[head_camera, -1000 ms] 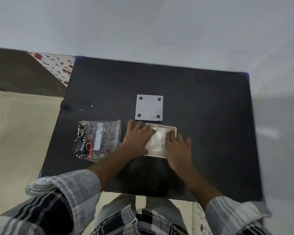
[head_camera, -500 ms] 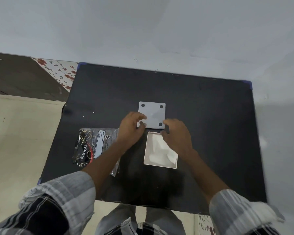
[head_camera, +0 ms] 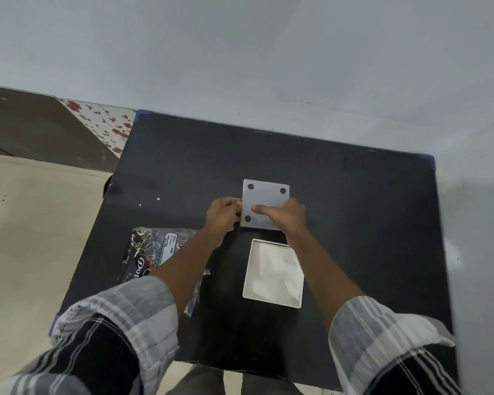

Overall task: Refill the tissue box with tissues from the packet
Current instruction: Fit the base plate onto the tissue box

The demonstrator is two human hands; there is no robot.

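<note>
A white square tissue box (head_camera: 273, 271) stands open on the black table (head_camera: 354, 223), with white tissues inside it. Just beyond it lies its grey square panel (head_camera: 268, 195) with black round feet at the corners. My left hand (head_camera: 223, 213) pinches the panel's left edge. My right hand (head_camera: 285, 216) rests on the panel's near right part, fingers laid across it. The dark printed tissue packet (head_camera: 151, 252) lies flat to the left, partly hidden under my left forearm.
The table stands against a pale wall at the back and right. To the left the floor is beige, with a floral-patterned strip (head_camera: 103, 124) and a dark surface beyond. My checked sleeves fill the near edge.
Both hands left the tissues in the box and moved away from me to the grey panel, which they now hold at its left edge and near right corner.
</note>
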